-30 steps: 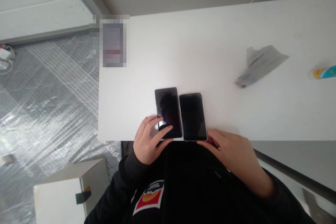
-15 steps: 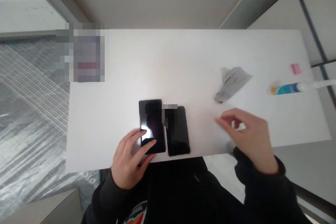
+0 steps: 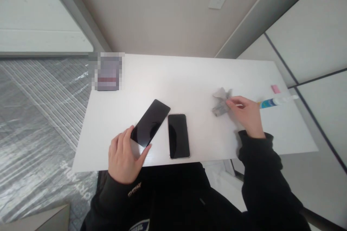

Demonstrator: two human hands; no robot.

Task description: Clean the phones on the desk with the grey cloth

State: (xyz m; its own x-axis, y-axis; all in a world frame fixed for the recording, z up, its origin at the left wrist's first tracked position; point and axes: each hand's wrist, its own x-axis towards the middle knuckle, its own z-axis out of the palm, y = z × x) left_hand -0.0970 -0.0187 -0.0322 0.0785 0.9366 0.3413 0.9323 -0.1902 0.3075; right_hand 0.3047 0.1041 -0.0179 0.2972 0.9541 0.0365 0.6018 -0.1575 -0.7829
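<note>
Two dark-screened phones lie near the front edge of the white table [image 3: 189,79]. My left hand [image 3: 123,158] grips the lower end of the left phone [image 3: 150,122], which is tilted with its top to the right. The right phone [image 3: 178,135] lies flat and upright beside it, untouched. Out to the right, my right hand [image 3: 245,115] has its fingertips closed on a crumpled grey cloth [image 3: 221,103] resting on the table.
A white tube with a blue and yellow label [image 3: 275,101] lies just behind my right hand, and a small pink item [image 3: 275,88] sits beyond it. A blurred card-like object [image 3: 107,71] rests at the table's far left corner. Plastic sheeting covers the floor to the left.
My right hand has moved from the table's front edge out to the grey cloth and closed on it. My left hand has turned the left phone so that it lies tilted.
</note>
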